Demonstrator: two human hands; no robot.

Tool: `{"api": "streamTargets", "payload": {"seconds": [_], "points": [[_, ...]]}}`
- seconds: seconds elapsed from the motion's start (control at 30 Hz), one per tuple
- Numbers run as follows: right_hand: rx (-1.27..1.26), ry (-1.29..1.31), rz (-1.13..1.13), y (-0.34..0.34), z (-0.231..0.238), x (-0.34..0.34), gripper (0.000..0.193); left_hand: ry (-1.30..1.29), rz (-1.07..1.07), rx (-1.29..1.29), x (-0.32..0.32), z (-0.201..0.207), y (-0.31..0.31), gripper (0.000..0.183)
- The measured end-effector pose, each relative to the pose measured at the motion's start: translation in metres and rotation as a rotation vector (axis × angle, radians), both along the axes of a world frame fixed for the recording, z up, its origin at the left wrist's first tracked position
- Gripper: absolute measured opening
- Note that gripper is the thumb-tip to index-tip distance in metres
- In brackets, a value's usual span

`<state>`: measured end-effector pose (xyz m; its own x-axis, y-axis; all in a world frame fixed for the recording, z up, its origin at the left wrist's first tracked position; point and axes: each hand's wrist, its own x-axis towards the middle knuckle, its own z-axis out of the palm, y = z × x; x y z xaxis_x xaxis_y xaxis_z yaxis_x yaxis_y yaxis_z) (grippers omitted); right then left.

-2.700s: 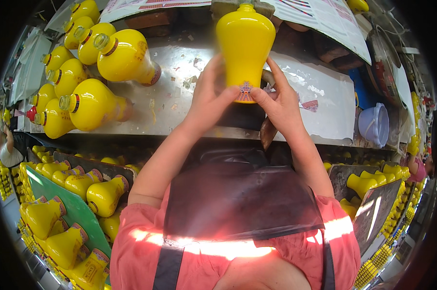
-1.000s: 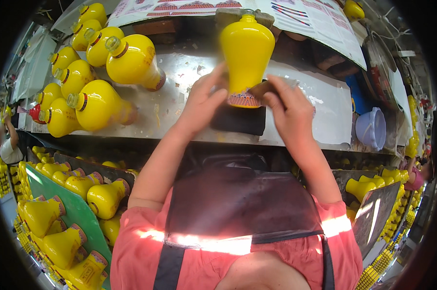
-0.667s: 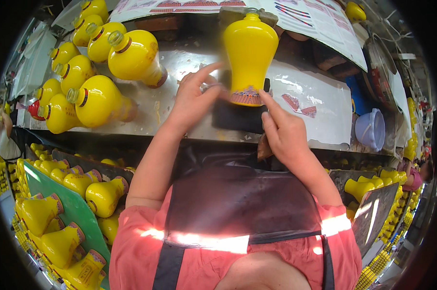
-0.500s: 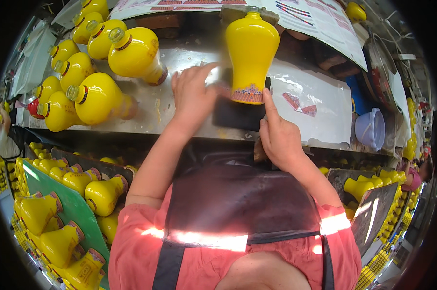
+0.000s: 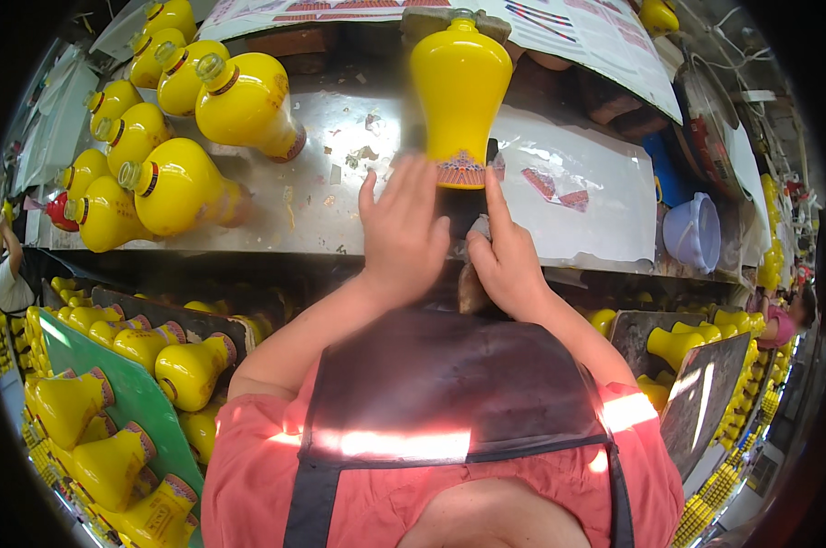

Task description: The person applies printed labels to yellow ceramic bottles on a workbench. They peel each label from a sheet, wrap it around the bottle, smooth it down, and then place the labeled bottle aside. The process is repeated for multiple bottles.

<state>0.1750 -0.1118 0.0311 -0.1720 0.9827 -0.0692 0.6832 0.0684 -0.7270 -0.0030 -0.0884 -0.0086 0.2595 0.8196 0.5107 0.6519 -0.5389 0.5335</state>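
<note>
A yellow bottle (image 5: 460, 82) with a clear glass neck and a patterned band at its base lies neck-away over a dark pad. My left hand (image 5: 404, 224) is beside the left of the band, fingers stretched out and slightly blurred; I cannot tell whether it touches. My right hand (image 5: 511, 265) runs its straight index finger along the band's right side. Its thumb presses against a small grey piece (image 5: 479, 226) whose kind I cannot make out, and the other fingers are curled and mostly hidden. Patterned decal pieces (image 5: 554, 189) lie on a white sheet to the right.
Several yellow bottles (image 5: 180, 187) lie at the table's left. Printed decal sheets (image 5: 605, 50) cover the back. A pale lilac bucket (image 5: 693, 233) stands at the right edge. Below, a green board (image 5: 121, 388) and a dark board (image 5: 705, 393) flank more bottles. Other people are at both sides.
My left hand has moved right and nearer, up to the bottle's base, its fingers now pointing away from me. The right index finger stays by the band. The grey piece now shows at my thumb.
</note>
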Motion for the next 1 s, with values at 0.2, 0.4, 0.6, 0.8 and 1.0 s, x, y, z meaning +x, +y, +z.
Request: {"api": "streamTargets", "payload": {"seconds": [0.2,0.4,0.6,0.8,1.0], "points": [[-0.078,0.12,-0.045,0.002,-0.005,0.003,0.083,-0.06,0.011,-0.017,0.004,-0.009,-0.003,0.071],[-0.109,0.252,-0.09,0.001,-0.005,0.005,0.076,-0.098,0.024,-0.026,0.004,-0.012,-0.002,0.07],[-0.198,0.653,-0.232,0.025,0.016,0.037,0.041,-0.044,0.043,-0.085,0.002,-0.005,-0.003,0.074],[0.324,0.239,-0.103,0.052,0.031,0.028,0.026,-0.055,0.015,-0.083,0.001,-0.009,-0.002,0.076],[0.713,-0.108,0.309,0.074,0.061,0.007,0.03,-0.043,0.025,-0.094,-0.002,-0.01,-0.002,0.078]]}}
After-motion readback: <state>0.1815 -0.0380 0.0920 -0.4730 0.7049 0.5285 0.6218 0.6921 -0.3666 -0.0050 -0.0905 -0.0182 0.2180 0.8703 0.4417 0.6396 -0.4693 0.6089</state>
